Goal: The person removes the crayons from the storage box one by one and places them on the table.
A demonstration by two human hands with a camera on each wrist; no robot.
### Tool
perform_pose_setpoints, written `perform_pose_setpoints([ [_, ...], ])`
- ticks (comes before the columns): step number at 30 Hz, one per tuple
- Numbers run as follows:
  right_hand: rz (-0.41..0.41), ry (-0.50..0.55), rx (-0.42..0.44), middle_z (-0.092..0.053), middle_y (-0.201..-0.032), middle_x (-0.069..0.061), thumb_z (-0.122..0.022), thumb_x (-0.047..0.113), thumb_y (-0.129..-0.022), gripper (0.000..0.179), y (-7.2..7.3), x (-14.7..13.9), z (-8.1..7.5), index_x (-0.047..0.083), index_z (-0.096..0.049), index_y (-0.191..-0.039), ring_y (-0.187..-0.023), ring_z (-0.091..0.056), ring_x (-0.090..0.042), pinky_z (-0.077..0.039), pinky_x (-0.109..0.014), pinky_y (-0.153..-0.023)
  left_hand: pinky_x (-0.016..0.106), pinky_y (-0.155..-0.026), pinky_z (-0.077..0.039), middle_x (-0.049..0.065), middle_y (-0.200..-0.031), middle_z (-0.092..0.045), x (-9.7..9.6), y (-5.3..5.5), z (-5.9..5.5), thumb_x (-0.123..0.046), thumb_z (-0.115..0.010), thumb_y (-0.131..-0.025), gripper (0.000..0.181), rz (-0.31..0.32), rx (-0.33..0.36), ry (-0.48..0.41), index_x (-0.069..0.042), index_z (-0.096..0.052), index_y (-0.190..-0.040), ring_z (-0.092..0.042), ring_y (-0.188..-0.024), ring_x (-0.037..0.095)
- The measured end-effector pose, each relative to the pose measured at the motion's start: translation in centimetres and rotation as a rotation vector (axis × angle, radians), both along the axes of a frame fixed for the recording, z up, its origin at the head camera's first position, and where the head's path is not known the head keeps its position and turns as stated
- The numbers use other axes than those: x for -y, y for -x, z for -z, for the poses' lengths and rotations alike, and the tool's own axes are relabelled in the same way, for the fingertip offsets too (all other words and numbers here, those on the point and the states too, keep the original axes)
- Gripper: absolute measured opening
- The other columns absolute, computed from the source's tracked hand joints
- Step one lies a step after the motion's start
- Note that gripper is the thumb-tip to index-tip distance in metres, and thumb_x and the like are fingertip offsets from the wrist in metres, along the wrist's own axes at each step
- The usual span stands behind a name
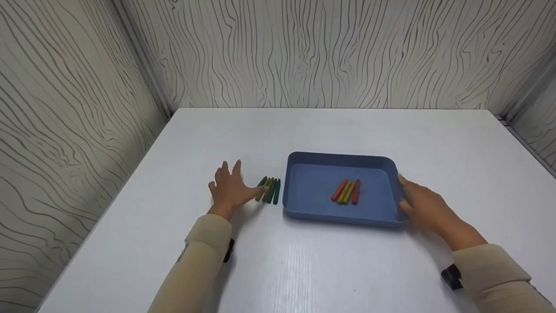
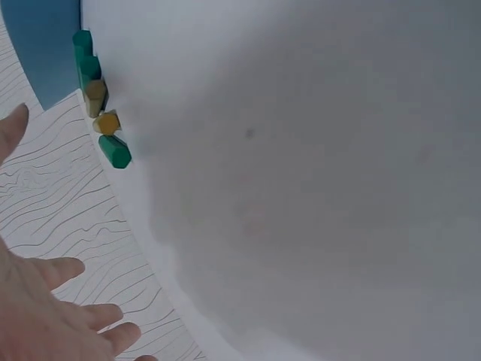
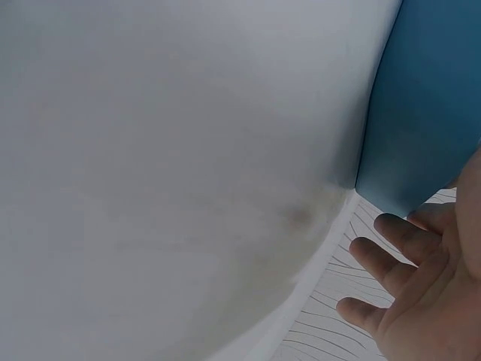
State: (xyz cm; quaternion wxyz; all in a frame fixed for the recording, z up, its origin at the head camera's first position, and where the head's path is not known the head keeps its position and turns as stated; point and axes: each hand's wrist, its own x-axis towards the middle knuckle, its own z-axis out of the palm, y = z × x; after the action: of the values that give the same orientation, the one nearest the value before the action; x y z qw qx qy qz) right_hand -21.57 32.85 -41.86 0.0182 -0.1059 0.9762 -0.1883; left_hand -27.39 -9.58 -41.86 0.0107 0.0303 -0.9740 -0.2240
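My left hand (image 1: pixel 231 189) is spread wide just left of a row of crayons, its thumb overlapping them in the head view. Green crayons (image 1: pixel 276 192) and yellowish ones lie side by side on the table, close against the tray's left wall. In the left wrist view, the ends of the crayons (image 2: pixel 115 151) show, with the hand apart from them. Two red crayons (image 1: pixel 356 192) and two yellow crayons (image 1: pixel 346 194) lie inside the blue tray (image 1: pixel 373 160). At the tray's right wall rests my right hand (image 1: pixel 425 208), fingers loosely extended along the outside.
The white table (image 1: pixel 304 269) carries the tray near its middle. Wood-grain patterned panels (image 1: pixel 299 52) stand behind the table and along its left side. Each sleeve has a dark wrist device (image 1: pixel 451 276) under it.
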Motion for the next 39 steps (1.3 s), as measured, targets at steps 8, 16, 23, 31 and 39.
perform_pose_setpoints([
  [8,0.006,0.005,0.004,-0.029,-0.142,-0.036,-0.048,0.012,-0.095,0.063,0.0,-0.1,0.0,-0.008,-0.018,-0.147,-0.128,-0.026,-0.054,-0.022,-0.063,-0.101,0.062,-0.104,-0.016,0.023,-0.153,-0.017,-0.2,0.2,-0.4,-0.061,-0.069,-0.073,0.102,0.004,-0.014,-0.010,-0.010,-0.027,-0.151,-0.014,-0.140,0.040],
  [16,-0.002,0.006,-0.013,-0.031,-0.141,-0.036,-0.047,0.010,-0.094,0.062,-0.1,-0.2,0.0,-0.010,-0.019,-0.146,-0.127,-0.028,-0.054,-0.023,-0.063,-0.101,0.060,-0.103,-0.020,0.023,-0.152,-0.022,-1.1,0.3,-1.1,-0.061,-0.070,-0.073,0.100,0.009,-0.059,-0.011,-0.010,-0.030,-0.150,-0.019,-0.138,0.040],
  [23,0.005,0.015,-0.006,-0.030,-0.141,-0.037,-0.047,0.011,-0.094,0.062,-0.2,-0.2,0.1,-0.009,-0.019,-0.147,-0.127,-0.027,-0.055,-0.023,-0.063,-0.101,0.056,-0.102,-0.024,0.021,-0.151,-0.025,-2.3,0.4,-1.7,-0.062,-0.070,-0.072,0.099,0.015,-0.117,-0.006,-0.011,-0.033,-0.149,-0.023,-0.137,0.037],
  [31,0.008,0.012,-0.001,-0.030,-0.142,-0.037,-0.047,0.012,-0.095,0.063,-0.1,-0.2,0.2,-0.008,-0.019,-0.147,-0.128,-0.027,-0.054,-0.023,-0.063,-0.101,0.053,-0.102,-0.025,0.019,-0.151,-0.026,-4.0,0.9,-2.1,-0.062,-0.070,-0.073,0.099,0.039,-0.167,-0.001,-0.012,-0.033,-0.149,-0.024,-0.137,0.034],
  [39,0.013,0.015,-0.002,-0.030,-0.141,-0.037,-0.047,0.012,-0.095,0.062,-0.2,0.0,0.0,-0.007,-0.019,-0.147,-0.128,-0.027,-0.054,-0.023,-0.063,-0.101,0.051,-0.103,-0.026,0.017,-0.151,-0.027,-6.0,1.3,-2.3,-0.061,-0.071,-0.073,0.098,0.073,-0.187,0.001,-0.013,-0.033,-0.149,-0.025,-0.138,0.032],
])
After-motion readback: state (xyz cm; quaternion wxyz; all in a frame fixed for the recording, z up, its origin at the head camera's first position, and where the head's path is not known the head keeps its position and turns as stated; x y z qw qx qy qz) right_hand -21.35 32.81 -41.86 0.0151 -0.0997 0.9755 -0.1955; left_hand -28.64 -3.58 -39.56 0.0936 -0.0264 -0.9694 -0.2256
